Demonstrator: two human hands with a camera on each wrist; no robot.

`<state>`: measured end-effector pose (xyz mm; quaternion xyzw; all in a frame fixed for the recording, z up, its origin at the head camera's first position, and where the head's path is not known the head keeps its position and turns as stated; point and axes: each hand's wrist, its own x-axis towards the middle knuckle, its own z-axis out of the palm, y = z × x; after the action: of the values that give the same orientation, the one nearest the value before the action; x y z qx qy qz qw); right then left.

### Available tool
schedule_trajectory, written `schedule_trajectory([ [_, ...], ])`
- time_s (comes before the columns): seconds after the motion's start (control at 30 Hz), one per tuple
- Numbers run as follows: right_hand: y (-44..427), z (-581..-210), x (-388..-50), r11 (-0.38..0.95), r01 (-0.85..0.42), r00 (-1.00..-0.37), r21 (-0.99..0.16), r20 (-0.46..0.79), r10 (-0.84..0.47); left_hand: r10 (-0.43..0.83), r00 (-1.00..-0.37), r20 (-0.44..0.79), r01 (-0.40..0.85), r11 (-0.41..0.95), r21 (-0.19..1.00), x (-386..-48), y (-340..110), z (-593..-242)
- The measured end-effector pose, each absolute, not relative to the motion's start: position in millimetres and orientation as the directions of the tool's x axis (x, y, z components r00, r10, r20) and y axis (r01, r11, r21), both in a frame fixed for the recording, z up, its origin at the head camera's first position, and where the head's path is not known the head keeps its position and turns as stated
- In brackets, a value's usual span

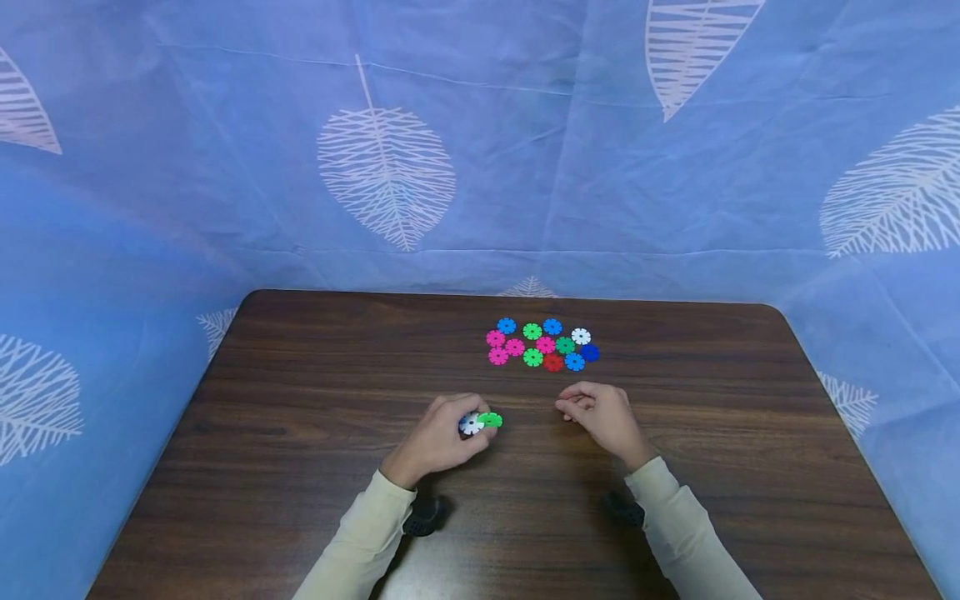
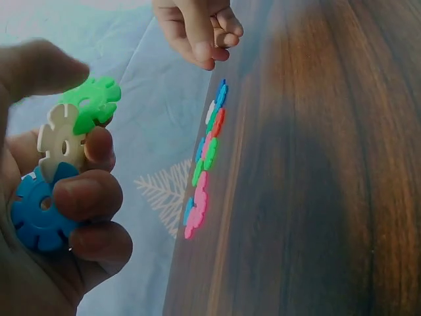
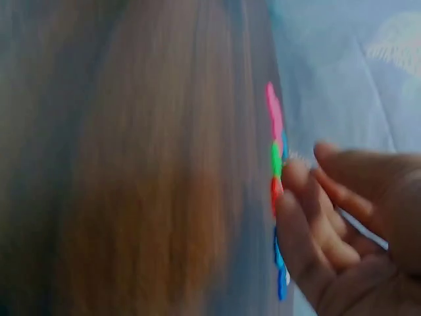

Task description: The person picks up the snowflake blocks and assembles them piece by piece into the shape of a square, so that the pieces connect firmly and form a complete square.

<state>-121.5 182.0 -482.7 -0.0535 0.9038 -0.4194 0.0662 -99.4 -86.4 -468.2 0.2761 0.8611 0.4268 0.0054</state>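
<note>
My left hand [image 1: 441, 432] grips a short chain of three notched plastic snowflake discs. In the left wrist view these are a blue disc [image 2: 31, 214] against the palm, a white disc [image 2: 55, 141] in the middle and a green disc [image 2: 105, 95] at the outer end, slotted together at their edges. The fingers curl around the blue and white ones, with the thumb by the green one. To the right, my right hand [image 1: 606, 419] hovers over the table with loosely bent fingers and nothing seen between them. It is just nearer than the loose discs.
Several loose discs lie flat in a cluster toward the table's far edge, among them a red disc [image 1: 552, 362], a white disc [image 1: 581, 336], a dark blue disc [image 1: 590, 352] and a pink disc [image 1: 498, 357]. Behind the brown wooden table [image 1: 315, 350] hangs a blue leaf-patterned cloth [image 1: 495, 167].
</note>
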Motion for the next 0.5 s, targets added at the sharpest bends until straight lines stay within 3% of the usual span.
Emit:
schedule_trajectory([
  [0.23,199.9,-492.7,-151.1,0.741,-0.012,-0.994,-0.671,0.089,0.064,0.451,-0.865,0.218,0.445,0.491,0.749,-99.4,-87.1,-470.4],
  [0.37,207.4,-499.8,-166.0,0.774,-0.013,-0.98,-0.633,0.161,0.115,0.464,-0.858,0.221,0.452,0.477,0.754,-99.9,-87.5,-472.3],
  [0.5,213.0,-502.8,-178.0,0.775,0.013,-0.978,-0.632,0.154,0.142,0.454,-0.866,0.208,0.436,0.483,0.76,-100.0,-87.8,-471.9],
])
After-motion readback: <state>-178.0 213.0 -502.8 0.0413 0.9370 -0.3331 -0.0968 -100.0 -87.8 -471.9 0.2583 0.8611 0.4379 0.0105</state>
